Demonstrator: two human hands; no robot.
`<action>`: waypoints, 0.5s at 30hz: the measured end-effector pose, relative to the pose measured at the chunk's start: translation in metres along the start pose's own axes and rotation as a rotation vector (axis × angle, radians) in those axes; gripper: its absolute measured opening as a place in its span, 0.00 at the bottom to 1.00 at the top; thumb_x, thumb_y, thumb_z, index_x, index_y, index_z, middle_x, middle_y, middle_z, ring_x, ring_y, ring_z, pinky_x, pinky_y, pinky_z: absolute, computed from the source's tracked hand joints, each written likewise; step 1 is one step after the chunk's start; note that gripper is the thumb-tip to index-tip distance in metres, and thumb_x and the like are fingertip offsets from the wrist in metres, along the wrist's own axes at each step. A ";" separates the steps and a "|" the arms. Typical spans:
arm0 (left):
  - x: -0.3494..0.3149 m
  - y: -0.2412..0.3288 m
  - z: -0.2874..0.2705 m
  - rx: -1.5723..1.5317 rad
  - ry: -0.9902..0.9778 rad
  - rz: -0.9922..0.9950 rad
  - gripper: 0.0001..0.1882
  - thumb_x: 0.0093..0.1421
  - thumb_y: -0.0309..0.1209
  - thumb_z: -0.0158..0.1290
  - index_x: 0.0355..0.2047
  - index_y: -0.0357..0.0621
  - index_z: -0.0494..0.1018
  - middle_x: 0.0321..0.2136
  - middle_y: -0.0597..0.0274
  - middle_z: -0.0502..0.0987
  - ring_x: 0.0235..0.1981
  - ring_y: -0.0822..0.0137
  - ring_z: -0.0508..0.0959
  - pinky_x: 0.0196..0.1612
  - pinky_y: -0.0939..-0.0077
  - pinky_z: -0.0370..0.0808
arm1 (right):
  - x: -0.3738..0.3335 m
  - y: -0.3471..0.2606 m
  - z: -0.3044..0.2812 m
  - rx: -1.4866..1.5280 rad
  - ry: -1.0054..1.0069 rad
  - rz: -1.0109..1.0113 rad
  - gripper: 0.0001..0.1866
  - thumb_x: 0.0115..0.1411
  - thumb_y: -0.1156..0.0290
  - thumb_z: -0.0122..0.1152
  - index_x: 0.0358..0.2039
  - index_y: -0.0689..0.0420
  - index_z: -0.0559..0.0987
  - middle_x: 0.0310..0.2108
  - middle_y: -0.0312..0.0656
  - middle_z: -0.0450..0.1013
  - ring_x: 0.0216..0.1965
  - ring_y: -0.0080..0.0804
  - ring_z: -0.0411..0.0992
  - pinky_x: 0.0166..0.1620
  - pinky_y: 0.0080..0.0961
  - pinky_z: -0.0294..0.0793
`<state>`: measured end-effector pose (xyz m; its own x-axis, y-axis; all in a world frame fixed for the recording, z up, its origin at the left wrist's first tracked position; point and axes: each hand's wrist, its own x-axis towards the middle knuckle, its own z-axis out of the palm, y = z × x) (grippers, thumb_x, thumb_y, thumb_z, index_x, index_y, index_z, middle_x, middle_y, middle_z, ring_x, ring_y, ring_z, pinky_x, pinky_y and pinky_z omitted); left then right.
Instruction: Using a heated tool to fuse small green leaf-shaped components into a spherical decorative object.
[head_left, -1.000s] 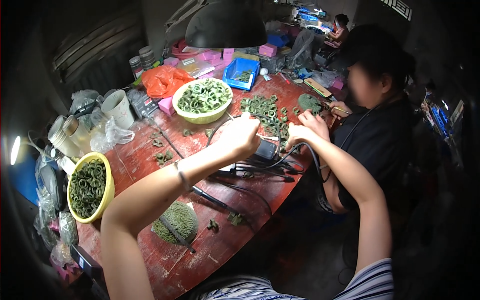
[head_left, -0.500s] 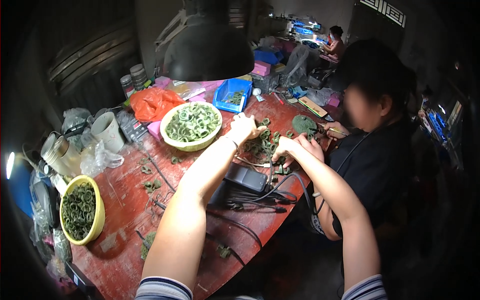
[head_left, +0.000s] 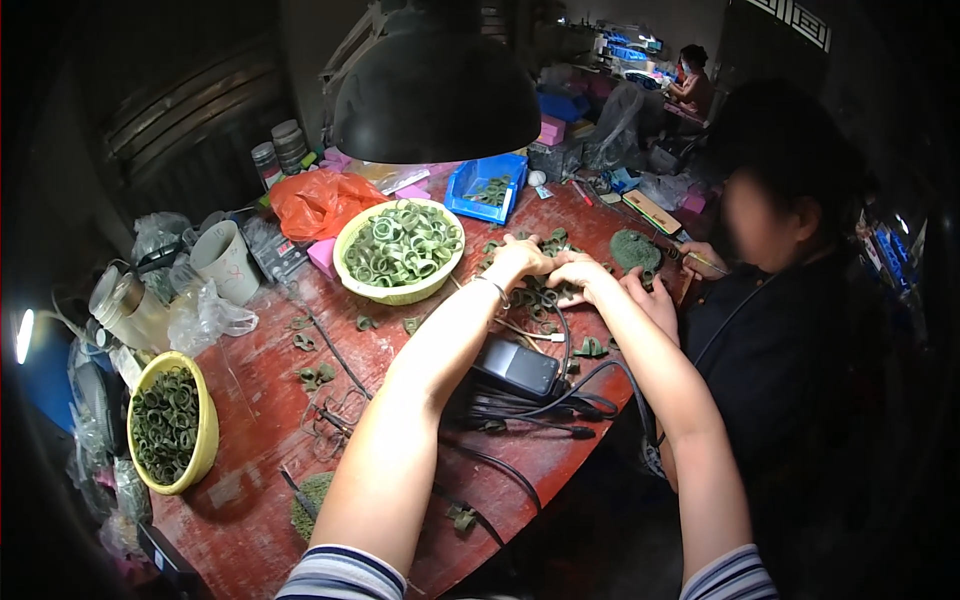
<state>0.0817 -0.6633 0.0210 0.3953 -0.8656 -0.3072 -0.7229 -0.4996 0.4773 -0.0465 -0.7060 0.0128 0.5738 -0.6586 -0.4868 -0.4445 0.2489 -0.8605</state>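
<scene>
A loose pile of dark green rings [head_left: 541, 302] lies on the red table, right of the middle. At its far left side my left hand [head_left: 522, 258] bends its fingers down around some of the rings. My right hand [head_left: 580, 278] comes from the right, its fingers curled in among the rings, almost touching the left. Both sets of fingertips are partly hidden. A pale yellow bowl [head_left: 352, 270] heaped with lighter green rings stands left of my left hand. Nearer, at the left edge, sits another yellow bowl [head_left: 209, 440] full of dark green rings.
A black lamp shade [head_left: 435, 100] hangs over the far side. Black cables and a black box-shaped device [head_left: 520, 366] lie between my forearms. Behind the bowl are a blue tray [head_left: 487, 213] and orange bag [head_left: 315, 205]. A co-worker [head_left: 790, 330] sits close at right, hands beside a green pad [head_left: 634, 250].
My left hand has moved right and nearer, its spread fingers now bent into the ring pile. The two hands have come together. The whole view has shifted slightly.
</scene>
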 end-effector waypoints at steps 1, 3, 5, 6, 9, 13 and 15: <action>0.000 -0.003 0.000 0.021 0.033 -0.018 0.53 0.41 0.69 0.53 0.64 0.58 0.53 0.64 0.40 0.46 0.55 0.51 0.68 0.29 0.74 0.80 | 0.001 0.006 0.010 0.125 0.136 -0.103 0.42 0.41 0.85 0.59 0.60 0.52 0.60 0.42 0.42 0.70 0.39 0.37 0.72 0.34 0.43 0.78; -0.007 -0.004 0.002 -0.235 0.077 -0.015 0.48 0.46 0.64 0.53 0.61 0.51 0.58 0.62 0.38 0.52 0.54 0.50 0.69 0.27 0.76 0.80 | 0.005 0.008 0.008 0.300 0.060 -0.189 0.43 0.42 0.86 0.56 0.61 0.51 0.59 0.40 0.42 0.70 0.35 0.36 0.73 0.32 0.41 0.78; -0.006 -0.008 0.007 -0.283 0.150 0.031 0.45 0.47 0.61 0.54 0.59 0.45 0.62 0.57 0.38 0.60 0.50 0.52 0.73 0.26 0.77 0.80 | 0.011 0.014 0.001 0.303 -0.007 -0.188 0.39 0.42 0.85 0.54 0.59 0.51 0.62 0.38 0.42 0.71 0.33 0.35 0.74 0.31 0.41 0.78; -0.011 -0.002 0.014 -0.377 0.207 0.024 0.44 0.47 0.60 0.55 0.58 0.44 0.63 0.54 0.39 0.65 0.48 0.53 0.74 0.26 0.76 0.80 | 0.021 0.023 -0.008 0.339 -0.061 -0.230 0.32 0.42 0.82 0.55 0.52 0.52 0.66 0.36 0.41 0.71 0.35 0.34 0.73 0.32 0.39 0.76; -0.014 -0.006 0.020 -0.543 0.276 -0.018 0.40 0.50 0.53 0.56 0.57 0.42 0.64 0.38 0.49 0.78 0.30 0.64 0.81 0.26 0.76 0.79 | 0.004 0.015 0.006 0.381 -0.120 -0.302 0.21 0.44 0.78 0.55 0.42 0.53 0.73 0.31 0.38 0.73 0.34 0.31 0.73 0.32 0.33 0.75; 0.005 -0.005 0.026 -0.540 0.407 -0.016 0.30 0.50 0.50 0.55 0.48 0.42 0.72 0.29 0.54 0.79 0.20 0.66 0.78 0.23 0.75 0.76 | -0.005 0.002 0.004 0.262 0.098 -0.231 0.18 0.48 0.77 0.54 0.42 0.52 0.75 0.35 0.40 0.74 0.36 0.34 0.73 0.38 0.44 0.73; 0.013 -0.005 0.025 -0.507 0.465 -0.005 0.27 0.50 0.49 0.55 0.44 0.41 0.74 0.26 0.55 0.79 0.17 0.66 0.77 0.22 0.75 0.75 | -0.004 -0.013 0.003 0.138 0.060 -0.214 0.25 0.49 0.78 0.54 0.50 0.49 0.72 0.35 0.37 0.74 0.34 0.32 0.74 0.37 0.45 0.77</action>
<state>0.0764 -0.6712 -0.0063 0.6821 -0.7310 0.0205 -0.4104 -0.3594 0.8381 -0.0404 -0.7045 0.0255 0.6007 -0.7468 -0.2854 -0.2170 0.1913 -0.9572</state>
